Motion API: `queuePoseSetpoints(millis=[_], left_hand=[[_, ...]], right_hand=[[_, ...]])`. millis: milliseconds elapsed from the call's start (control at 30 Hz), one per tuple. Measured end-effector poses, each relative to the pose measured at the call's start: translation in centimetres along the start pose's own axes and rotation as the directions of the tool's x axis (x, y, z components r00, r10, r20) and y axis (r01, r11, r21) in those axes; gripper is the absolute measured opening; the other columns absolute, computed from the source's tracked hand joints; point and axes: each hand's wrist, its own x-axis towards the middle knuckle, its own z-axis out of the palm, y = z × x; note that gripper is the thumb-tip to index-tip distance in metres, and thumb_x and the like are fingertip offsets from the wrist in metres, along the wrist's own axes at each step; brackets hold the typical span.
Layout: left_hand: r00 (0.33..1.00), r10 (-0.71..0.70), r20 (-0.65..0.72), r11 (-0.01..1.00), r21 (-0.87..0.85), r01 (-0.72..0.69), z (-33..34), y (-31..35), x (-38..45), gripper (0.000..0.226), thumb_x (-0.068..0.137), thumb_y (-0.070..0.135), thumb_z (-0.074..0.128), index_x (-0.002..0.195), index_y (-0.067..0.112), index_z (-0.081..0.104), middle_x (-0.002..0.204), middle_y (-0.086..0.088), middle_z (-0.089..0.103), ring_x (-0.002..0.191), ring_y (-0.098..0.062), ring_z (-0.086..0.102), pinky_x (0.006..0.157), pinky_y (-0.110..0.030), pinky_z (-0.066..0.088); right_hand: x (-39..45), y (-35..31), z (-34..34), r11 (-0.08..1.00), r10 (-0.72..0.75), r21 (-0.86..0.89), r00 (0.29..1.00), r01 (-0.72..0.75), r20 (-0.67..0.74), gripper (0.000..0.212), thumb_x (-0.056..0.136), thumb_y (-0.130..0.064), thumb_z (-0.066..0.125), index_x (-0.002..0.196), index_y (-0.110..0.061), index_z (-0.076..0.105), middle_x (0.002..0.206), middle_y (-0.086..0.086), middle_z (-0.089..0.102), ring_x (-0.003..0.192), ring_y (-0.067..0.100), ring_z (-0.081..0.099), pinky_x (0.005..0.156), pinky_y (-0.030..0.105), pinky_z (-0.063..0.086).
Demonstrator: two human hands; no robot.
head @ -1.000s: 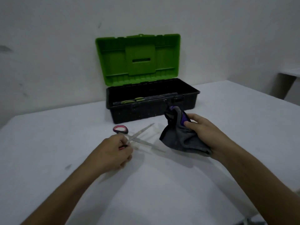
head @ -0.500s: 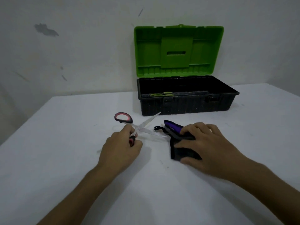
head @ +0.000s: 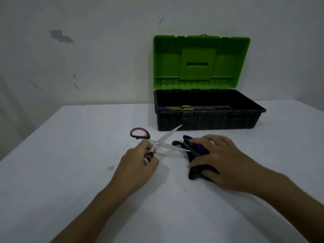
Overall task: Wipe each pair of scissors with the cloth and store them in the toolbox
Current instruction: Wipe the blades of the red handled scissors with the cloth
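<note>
Head view: the left hand (head: 138, 163) grips the lower handle of the open red-handled scissors (head: 157, 142) on the counter (head: 70, 172). The right hand (head: 219, 160) presses the dark cloth (head: 194, 171) flat, fingers relaxed. Lift the cloth, fold it over one blade, and wipe pivot to tip. The toolbox (head: 210, 118) stands open behind.

A bare, dimly lit room set up as a plain work area rather than a lived-in home: a white-covered table (head: 70, 172) pushed against a scuffed, stained white plaster wall (head: 61, 36), with an open black plastic toolbox with a green lid (head: 201, 62) standing on it.
</note>
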Motion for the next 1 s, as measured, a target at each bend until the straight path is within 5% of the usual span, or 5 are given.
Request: queuePoseSetpoints(millis=[267,400,700,867,1000], left_hand=[[0.994,0.032,-0.108,0.999,0.018,-0.030,-0.7,-0.1,-1.2,0.005,0.090,0.019,0.057,0.093,0.022,0.056,0.071,0.007,0.061,0.055,-0.012,0.052,0.051,-0.021,0.037],[0.981,0.040,-0.192,0.995,-0.079,-0.056,-1.4,0.3,-1.2,0.013,0.089,0.014,0.061,0.098,0.023,0.058,0.080,0.012,0.065,0.049,-0.010,0.055,0.052,-0.011,0.042],[0.957,0.046,-0.286,0.995,-0.071,-0.069,-1.3,0.3,-1.1,0.014,0.092,0.017,0.058,0.102,0.022,0.067,0.077,0.010,0.066,0.040,-0.012,0.043,0.047,-0.012,0.040],[0.949,0.031,-0.314,0.993,-0.098,-0.065,-1.7,0.4,-1.0,0.017,0.091,0.019,0.058,0.102,0.022,0.071,0.082,0.009,0.070,0.059,-0.033,0.064,0.059,-0.037,0.057],[0.936,0.067,-0.345,0.982,-0.141,-0.123,-2.1,0.9,-1.2,0.017,0.092,0.018,0.058,0.101,0.020,0.072,0.074,0.014,0.070,0.062,-0.040,0.062,0.058,-0.046,0.054]], right_hand=[[1.3,-0.1,-2.3,0.947,0.177,0.320,0.817,0.010,-0.550,0.015,0.079,-0.038,0.067,0.086,-0.025,0.064,0.118,-0.009,0.058,0.117,0.014,0.045,0.098,0.040,0.041],[2.5,-0.8,-3.8,0.883,0.315,0.469,0.731,0.008,-0.606,0.012,0.090,-0.024,0.064,0.083,-0.019,0.055,0.074,-0.005,0.059,0.074,0.007,0.056,0.063,0.030,0.046],[4.5,-2.6,-2.4,0.852,0.468,0.468,0.742,-0.235,-0.480,0.013,0.100,-0.034,0.046,0.099,-0.021,0.041,0.071,-0.004,0.055,0.062,0.014,0.054,0.053,0.035,0.037],[4.6,-1.9,-2.1,0.330,0.768,0.899,0.636,-0.286,-0.079,0.019,0.102,-0.034,0.033,0.106,-0.018,0.042,0.092,0.000,0.054,0.084,0.018,0.053,0.077,0.040,0.042],[4.8,-1.5,-1.4,0.231,0.768,0.951,0.639,-0.207,-0.047,0.013,0.101,-0.029,0.040,0.110,-0.023,0.049,0.102,0.000,0.058,0.090,0.012,0.055,0.072,0.034,0.045]])
